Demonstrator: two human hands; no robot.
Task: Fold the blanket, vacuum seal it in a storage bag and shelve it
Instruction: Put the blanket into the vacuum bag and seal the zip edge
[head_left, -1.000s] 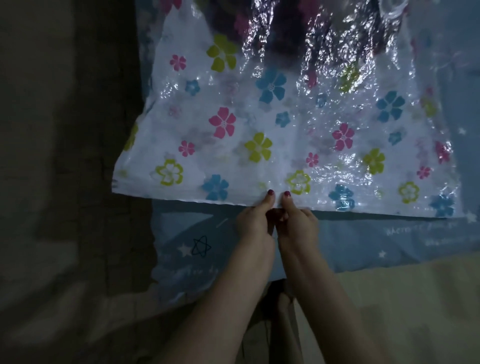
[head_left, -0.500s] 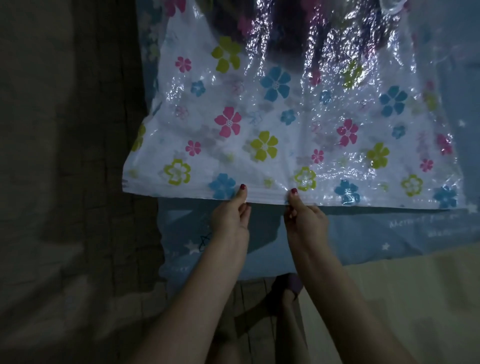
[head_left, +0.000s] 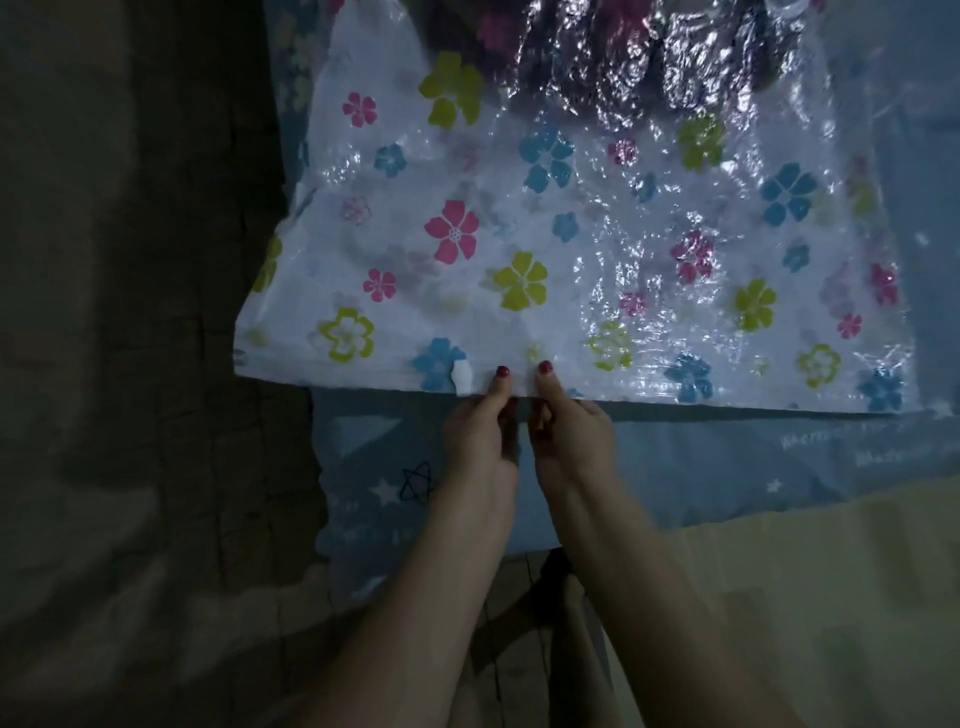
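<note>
Sealing step: the left hand (head_left: 480, 431) and right hand (head_left: 569, 434) pinch the zip edge of the clear flower-printed plastic storage bag (head_left: 571, 249) lying on the blue star-patterned bed sheet (head_left: 727, 457); the dark folded blanket (head_left: 623, 57) sits inside, at the far end. Next, I judge, pressing along the unsealed edge.

My storage bag (head_left: 571, 249) lies flat in front of me, clear crinkled plastic printed with pink, blue and yellow-green flowers, glare running across its right half; its near edge, a straight whitish strip, runs left to right just above my wrists; a small white slider clip (head_left: 461, 375) sits on that strip, left of centre; the blanket (head_left: 649, 57) shows as a dark, rumpled mass inside the far end of the bag, its colour hard to tell through the shine.
</note>
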